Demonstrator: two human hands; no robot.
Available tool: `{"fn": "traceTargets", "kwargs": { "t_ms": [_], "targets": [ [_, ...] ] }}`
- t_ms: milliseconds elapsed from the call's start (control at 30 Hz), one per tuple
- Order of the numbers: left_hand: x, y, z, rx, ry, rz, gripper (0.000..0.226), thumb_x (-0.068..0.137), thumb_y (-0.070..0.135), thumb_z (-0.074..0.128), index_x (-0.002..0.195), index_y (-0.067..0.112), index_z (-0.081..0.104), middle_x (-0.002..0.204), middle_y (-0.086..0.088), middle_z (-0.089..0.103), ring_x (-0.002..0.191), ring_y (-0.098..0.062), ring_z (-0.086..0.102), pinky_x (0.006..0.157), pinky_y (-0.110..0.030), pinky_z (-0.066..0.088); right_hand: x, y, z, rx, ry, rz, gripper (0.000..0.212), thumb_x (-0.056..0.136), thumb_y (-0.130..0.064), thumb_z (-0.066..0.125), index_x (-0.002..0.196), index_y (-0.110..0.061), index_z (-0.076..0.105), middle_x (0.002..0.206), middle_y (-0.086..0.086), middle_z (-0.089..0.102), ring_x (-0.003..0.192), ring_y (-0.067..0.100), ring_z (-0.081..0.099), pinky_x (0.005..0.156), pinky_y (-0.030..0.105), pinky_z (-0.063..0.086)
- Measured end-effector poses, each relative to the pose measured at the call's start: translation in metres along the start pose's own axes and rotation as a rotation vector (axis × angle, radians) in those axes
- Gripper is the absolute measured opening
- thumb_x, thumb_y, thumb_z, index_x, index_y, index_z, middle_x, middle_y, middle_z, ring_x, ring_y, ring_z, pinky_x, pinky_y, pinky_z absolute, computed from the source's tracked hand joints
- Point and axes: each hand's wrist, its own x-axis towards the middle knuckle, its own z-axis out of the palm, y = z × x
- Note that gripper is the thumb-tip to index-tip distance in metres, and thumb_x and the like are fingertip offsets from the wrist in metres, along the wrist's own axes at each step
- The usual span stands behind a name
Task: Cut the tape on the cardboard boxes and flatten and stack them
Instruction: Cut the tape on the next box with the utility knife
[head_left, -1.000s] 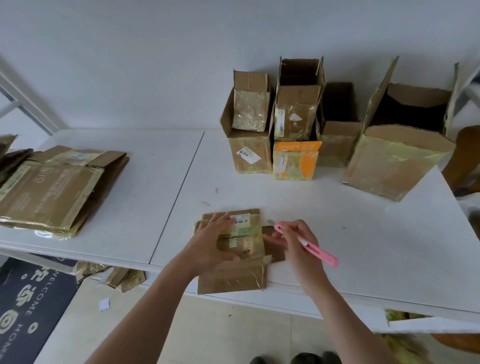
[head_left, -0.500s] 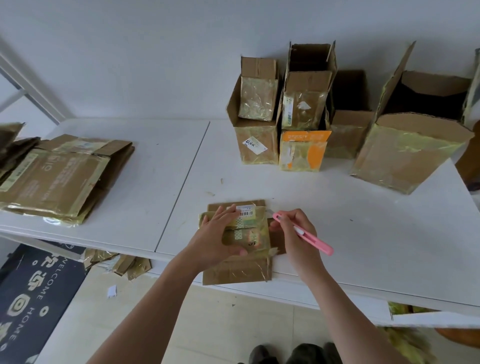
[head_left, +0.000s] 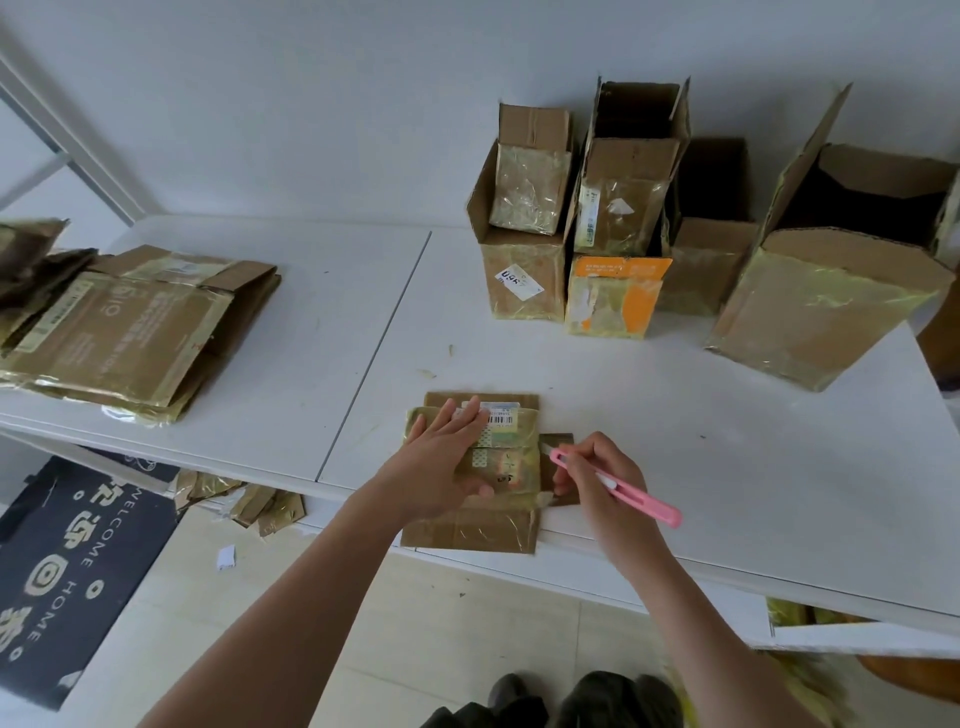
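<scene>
A small flattened cardboard box (head_left: 475, 530), wrapped in yellowish tape with a barcode label, lies at the table's front edge and overhangs it. My left hand (head_left: 445, 462) presses flat on top of it with straight fingers. My right hand (head_left: 597, 475) grips a pink utility knife (head_left: 621, 488) like a pen, its tip at the box's right side by a small brown flap. A stack of flattened boxes (head_left: 124, 332) lies at the left of the table.
Several upright taped boxes stand at the back right: a small pair (head_left: 524, 228), a tall open one above an orange one (head_left: 615, 296), a dark open one (head_left: 711, 249) and a large one (head_left: 831, 291). Tape scraps (head_left: 249, 504) and a doormat (head_left: 67, 566) lie on the floor.
The view has shifted a little. My left hand has flattened out over the box with its fingers reaching to the label. My right hand keeps the knife at the box's right side.
</scene>
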Motion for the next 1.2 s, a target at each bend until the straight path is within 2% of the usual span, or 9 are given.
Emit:
{"fn": "traceTargets", "kwargs": {
  "t_ms": [167, 400, 633, 700, 833, 933, 1000, 1100, 1200],
  "targets": [
    [-0.001, 0.002, -0.001, 0.03, -0.014, -0.002, 0.091, 0.092, 0.043, 0.061, 0.156, 0.024, 0.0, 0.162, 0.01, -0.012, 0.148, -0.012, -0.018, 0.118, -0.037, -0.012, -0.008, 0.0, 0.0, 0.031, 0.005, -0.005, 0.019, 0.098, -0.003, 0.054, 0.079, -0.006, 0.056, 0.073, 0.013, 0.064, 0.073, 0.032, 0.063, 0.07, 0.037, 0.055],
    [0.0, 0.005, -0.002, 0.055, -0.03, -0.018, 0.091, 0.093, 0.042, 0.061, 0.156, 0.024, -0.002, 0.161, 0.011, -0.013, 0.148, -0.012, -0.019, 0.12, -0.039, -0.01, -0.03, 0.002, 0.0, 0.005, -0.017, -0.043, 0.021, 0.097, 0.003, 0.051, 0.076, -0.002, 0.053, 0.066, 0.013, 0.062, 0.068, 0.026, 0.062, 0.075, 0.017, 0.05],
    [0.001, 0.004, -0.005, 0.031, -0.04, -0.014, 0.091, 0.091, 0.038, 0.064, 0.156, 0.025, 0.002, 0.161, 0.014, -0.01, 0.148, -0.009, -0.017, 0.12, -0.039, -0.01, -0.03, -0.02, -0.02, -0.072, -0.184, -0.063, 0.019, 0.098, -0.005, 0.053, 0.079, -0.007, 0.055, 0.069, 0.006, 0.064, 0.07, 0.015, 0.063, 0.071, 0.015, 0.05],
    [0.003, 0.002, -0.009, 0.022, -0.043, 0.001, 0.09, 0.091, 0.033, 0.066, 0.156, 0.026, 0.005, 0.161, 0.017, -0.008, 0.145, -0.004, -0.017, 0.119, -0.039, -0.01, -0.024, -0.024, -0.031, -0.133, -0.116, -0.175, 0.015, 0.1, -0.008, 0.053, 0.085, -0.006, 0.056, 0.071, 0.001, 0.062, 0.067, 0.016, 0.062, 0.067, 0.017, 0.05],
    [0.005, 0.0, -0.018, 0.026, -0.057, 0.073, 0.084, 0.089, 0.015, 0.068, 0.154, 0.034, 0.018, 0.161, 0.018, -0.001, 0.145, -0.001, -0.012, 0.12, -0.042, -0.008, 0.006, -0.013, -0.062, -0.841, 0.08, -0.4, 0.013, 0.092, -0.002, 0.06, 0.104, -0.005, 0.064, 0.09, 0.007, 0.06, 0.08, 0.025, 0.06, 0.068, 0.036, 0.051],
    [0.002, 0.006, -0.019, -0.043, 0.006, 0.049, 0.079, 0.086, 0.007, 0.07, 0.15, 0.034, 0.032, 0.163, 0.01, 0.005, 0.15, -0.01, -0.002, 0.122, -0.047, 0.004, 0.02, 0.0, -0.085, -1.368, -0.119, -0.195, 0.034, 0.09, -0.007, 0.057, 0.123, -0.018, 0.059, 0.116, 0.005, 0.054, 0.108, 0.026, 0.053, 0.087, 0.034, 0.044],
    [-0.006, 0.006, -0.019, -0.107, 0.131, -0.014, 0.077, 0.083, 0.017, 0.076, 0.148, 0.03, 0.038, 0.163, 0.007, 0.012, 0.15, -0.013, 0.01, 0.12, -0.048, 0.016, 0.022, 0.001, -0.093, -1.482, -0.196, -0.13, 0.051, 0.089, -0.007, 0.052, 0.135, -0.026, 0.049, 0.126, -0.001, 0.049, 0.115, 0.021, 0.049, 0.094, 0.029, 0.039],
    [-0.021, 0.001, -0.017, -0.092, 0.251, -0.147, 0.084, 0.078, 0.041, 0.078, 0.15, 0.03, 0.035, 0.159, 0.008, 0.02, 0.145, -0.015, 0.025, 0.12, -0.047, 0.018, 0.031, -0.015, -0.077, -1.409, -0.108, -0.164, 0.065, 0.088, -0.002, 0.048, 0.147, -0.03, 0.038, 0.129, 0.001, 0.05, 0.119, 0.023, 0.046, 0.096, 0.033, 0.042],
    [-0.03, -0.002, -0.007, -0.123, 0.265, -0.238, 0.082, 0.081, 0.049, 0.073, 0.151, 0.035, 0.031, 0.164, -0.001, 0.007, 0.15, -0.022, 0.01, 0.121, -0.044, 0.011, 0.045, -0.034, -0.03, -0.993, -0.159, -0.351, 0.056, 0.089, 0.002, 0.052, 0.14, -0.021, 0.05, 0.122, 0.003, 0.056, 0.116, 0.02, 0.05, 0.089, 0.035, 0.049]
  ]
}}
